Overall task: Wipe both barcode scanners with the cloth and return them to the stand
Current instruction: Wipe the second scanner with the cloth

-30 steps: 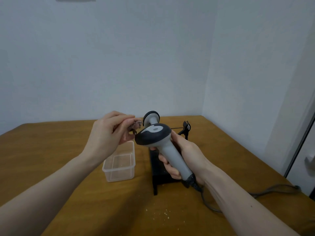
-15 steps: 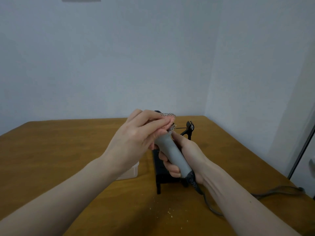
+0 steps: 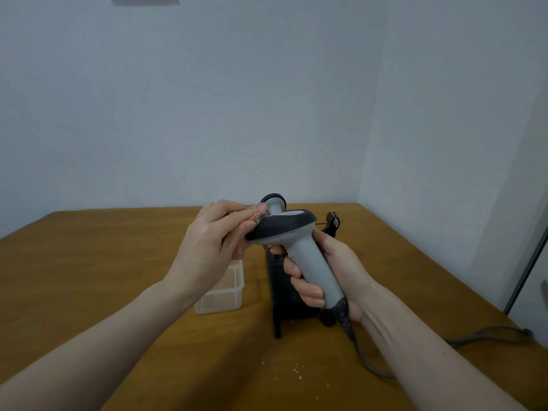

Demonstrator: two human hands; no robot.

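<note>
A brown wooden worktop (image 3: pixel 89 292) fills the lower half of the view, set against pale walls. At its middle stands a black stand (image 3: pixel 284 292), and behind it the second scanner (image 3: pixel 274 203) rises with its grey neck and dark head upright; whether it sits in the stand cannot be told. Left of the stand lies a clear plastic tub (image 3: pixel 222 295), partly hidden by the left forearm. The first scanner (image 3: pixel 299 244) is held above the stand, head tipped to the left, handle slanting down toward the person. The right hand (image 3: pixel 332 271) has its grip clamped round the grey handle, fingers wrapped on the near side, low toward the cable end. A dark cable (image 3: pixel 474 336) runs from the handle's base across the worktop to the right. The left hand (image 3: pixel 213 241) has its grip pinched together on a small patterned cloth (image 3: pixel 260 216), which touches the upper left edge of the scanner's dark head. A few pale crumbs (image 3: pixel 296 370) lie on the worktop near the front.
</note>
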